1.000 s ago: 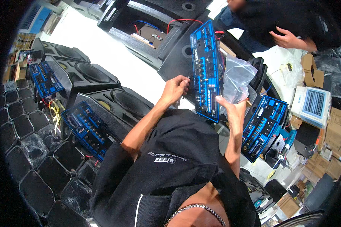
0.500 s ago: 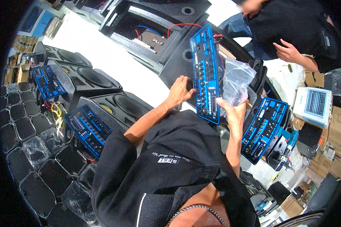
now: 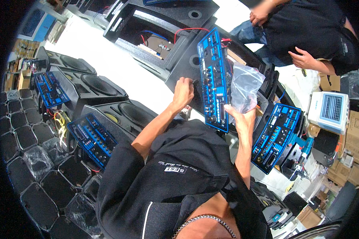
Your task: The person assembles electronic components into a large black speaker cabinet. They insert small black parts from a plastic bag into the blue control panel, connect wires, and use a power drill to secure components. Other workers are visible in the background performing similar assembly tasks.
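Note:
A black amplifier panel with blue trim and rows of knobs stands tilted over a black speaker cabinet. My right hand is closed on its right edge near the bottom, thumb on the front face. Just beyond those fingers lies a clear plastic bag; whether they also hold it, I cannot tell. To the left of the panel, apart from it, my left hand is over the cabinet with curled fingers. Anything in that pinch is too small to make out.
Speaker cabinets with similar panels line the left. Another blue-trimmed panel is at right, beside a teal power drill. An open cabinet with wires lies ahead. A co-worker stands at far right, near cardboard boxes.
My left hand has drawn away from the panel's edge toward the left, its fingers curling in. The panel has shifted slightly left, with my right hand still on it.

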`<state>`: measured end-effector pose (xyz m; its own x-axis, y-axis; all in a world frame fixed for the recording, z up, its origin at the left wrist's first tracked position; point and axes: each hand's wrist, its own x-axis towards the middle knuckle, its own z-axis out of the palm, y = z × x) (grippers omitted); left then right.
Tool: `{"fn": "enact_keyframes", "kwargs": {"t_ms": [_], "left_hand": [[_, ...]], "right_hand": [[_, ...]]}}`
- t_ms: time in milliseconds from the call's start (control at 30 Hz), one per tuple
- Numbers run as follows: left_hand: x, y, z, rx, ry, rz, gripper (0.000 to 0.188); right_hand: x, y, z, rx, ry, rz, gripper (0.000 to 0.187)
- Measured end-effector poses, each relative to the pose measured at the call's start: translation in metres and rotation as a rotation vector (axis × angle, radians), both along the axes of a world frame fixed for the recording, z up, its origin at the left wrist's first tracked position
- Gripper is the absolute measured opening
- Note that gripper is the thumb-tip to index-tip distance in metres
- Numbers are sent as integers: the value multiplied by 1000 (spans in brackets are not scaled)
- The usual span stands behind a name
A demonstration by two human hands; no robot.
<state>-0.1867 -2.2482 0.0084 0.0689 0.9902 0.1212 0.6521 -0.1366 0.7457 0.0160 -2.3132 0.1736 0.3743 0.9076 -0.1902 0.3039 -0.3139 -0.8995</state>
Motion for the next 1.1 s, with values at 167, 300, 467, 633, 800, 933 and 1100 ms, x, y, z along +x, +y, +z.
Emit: {"fn": "enact_keyframes", "kwargs": {"t_ms": [167, 300, 467, 633, 800, 933, 1100], "left_hand": [[-12, 1, 73, -180, -325, -213, 23], [-6, 1, 93, -74, -107, -352, 24], [0, 3, 103, -87, 10, -397, 22], [3, 4, 99, -24, 31, -394, 20], [8, 8, 107, 5, 81, -404, 15], [12, 4, 108, 76, 22, -407, 18], [16, 3, 105, 131, 118, -390, 15]], "right_hand": [[7, -2, -14, 15, -47, -21, 89], [4, 0, -7, -19, -35, -22, 91], [-2, -1, 1, -16, -52, -49, 83], [-3, -2, -1, 5, 34, -22, 90], [-4, -6, 8, -48, -7, -59, 91], [2, -8, 1, -61, -35, -66, 88], [3, -6, 6, -29, -99, -17, 83]]}}
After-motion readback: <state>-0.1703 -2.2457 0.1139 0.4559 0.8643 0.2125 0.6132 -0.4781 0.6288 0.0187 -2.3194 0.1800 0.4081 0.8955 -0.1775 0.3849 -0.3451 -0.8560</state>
